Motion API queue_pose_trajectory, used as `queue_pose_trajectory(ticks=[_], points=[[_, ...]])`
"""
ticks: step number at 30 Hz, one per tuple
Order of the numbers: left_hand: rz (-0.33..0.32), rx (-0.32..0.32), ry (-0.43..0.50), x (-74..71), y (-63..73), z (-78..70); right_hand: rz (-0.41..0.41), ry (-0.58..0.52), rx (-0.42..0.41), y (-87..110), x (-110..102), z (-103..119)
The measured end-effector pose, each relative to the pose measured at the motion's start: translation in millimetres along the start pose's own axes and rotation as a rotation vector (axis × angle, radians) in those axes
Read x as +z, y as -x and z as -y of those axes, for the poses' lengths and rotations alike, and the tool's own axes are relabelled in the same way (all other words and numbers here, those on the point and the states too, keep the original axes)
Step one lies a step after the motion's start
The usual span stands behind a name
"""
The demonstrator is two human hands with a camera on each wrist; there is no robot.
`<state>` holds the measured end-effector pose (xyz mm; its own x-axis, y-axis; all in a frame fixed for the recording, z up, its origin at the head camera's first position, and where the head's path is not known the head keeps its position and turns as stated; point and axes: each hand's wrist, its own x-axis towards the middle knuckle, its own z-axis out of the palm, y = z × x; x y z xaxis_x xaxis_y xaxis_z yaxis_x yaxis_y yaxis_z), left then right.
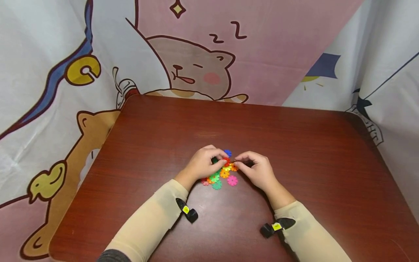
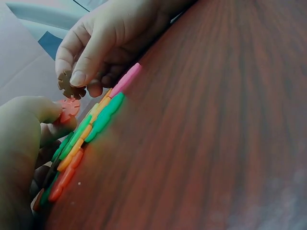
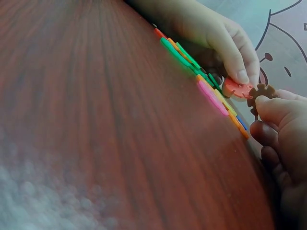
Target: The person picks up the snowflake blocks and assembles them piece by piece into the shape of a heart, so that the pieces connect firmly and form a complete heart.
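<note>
Between thumb and fingers, my left hand (image 1: 205, 162) pinches a red notched plastic disc (image 2: 70, 109). My right hand (image 1: 258, 170) pinches a brown notched disc (image 3: 261, 97), its edge meeting the red disc's edge in both wrist views; whether their slots interlock I cannot tell. Below the hands lies a loose pile of similar discs: a pink disc (image 1: 232, 180), a green disc (image 1: 217, 185), an orange disc (image 1: 224, 173) and a blue disc (image 1: 227, 153) among several others. My left hand partly hides the pile.
A dark red-brown wooden table (image 1: 311, 153) lies under both forearms. Behind it hangs a cloth curtain (image 1: 262, 54) with cartoon animals. A black wrist camera (image 1: 191, 215) is strapped to the left sleeve, another black camera (image 1: 267, 230) to the right.
</note>
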<state>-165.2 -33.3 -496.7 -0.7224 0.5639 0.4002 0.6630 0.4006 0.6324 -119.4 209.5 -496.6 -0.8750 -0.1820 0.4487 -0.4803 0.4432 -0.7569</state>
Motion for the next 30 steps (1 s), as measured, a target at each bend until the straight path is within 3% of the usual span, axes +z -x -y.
queue_pose_trajectory(ticks=[6, 13, 19, 30], points=[[0.048, -0.013, 0.030, -3.1, -0.9, 1.0, 0.008, -0.018, 0.017, -0.9, 0.9, -1.4], [0.094, -0.036, 0.049, -4.8, -1.0, 1.6, 0.042, -0.087, -0.025, -1.1, 3.7, -1.9], [0.096, -0.043, 0.071, -4.0, -0.5, 2.3, 0.030, -0.073, -0.066, -1.0, 2.5, -2.3], [0.089, -0.045, 0.127, -4.3, -0.9, 4.2, 0.063, -0.090, -0.066, -0.8, -0.4, -2.6]])
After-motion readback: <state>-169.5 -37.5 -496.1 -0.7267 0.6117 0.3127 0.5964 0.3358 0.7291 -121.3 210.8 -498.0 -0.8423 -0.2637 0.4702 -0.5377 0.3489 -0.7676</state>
